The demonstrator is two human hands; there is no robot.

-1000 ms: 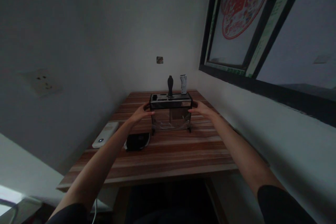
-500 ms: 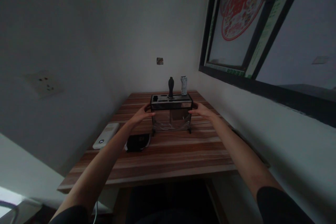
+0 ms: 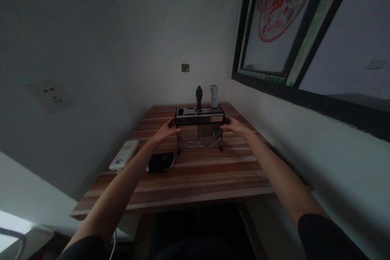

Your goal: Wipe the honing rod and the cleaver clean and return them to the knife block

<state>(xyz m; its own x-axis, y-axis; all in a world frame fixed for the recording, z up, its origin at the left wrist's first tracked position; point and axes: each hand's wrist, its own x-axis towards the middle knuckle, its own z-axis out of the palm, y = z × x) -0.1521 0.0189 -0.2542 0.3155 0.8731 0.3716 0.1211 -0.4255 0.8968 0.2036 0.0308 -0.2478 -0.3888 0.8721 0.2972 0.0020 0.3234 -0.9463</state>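
A boxy holder [image 3: 199, 119] stands on the wooden table, with a shiny slotted top, dark side edges, a see-through front and small feet. My left hand [image 3: 167, 130] clasps its left side, thumb on the front. On the opposite side my right hand [image 3: 234, 126] grips it the same way; the rear fingers of both hands are partly hidden. A black handle [image 3: 199, 96] sticks up from the middle of the top, its lower end out of sight. Beside it, a crumpled silvery-white tube or packet [image 3: 214, 96] stands upright at the right rear.
A white power bank-like device [image 3: 124, 155] and a black pouch-like item [image 3: 161, 163] lie left of the holder on the striped wooden table [image 3: 213, 178]. Walls close in the left, back and right sides. A framed picture [image 3: 283, 16] hangs right; a socket [image 3: 50, 94] is left.
The whole view has shifted slightly, so everything sits a little higher in the picture. Both hands keep their hold on the holder, which has not visibly moved on the table.
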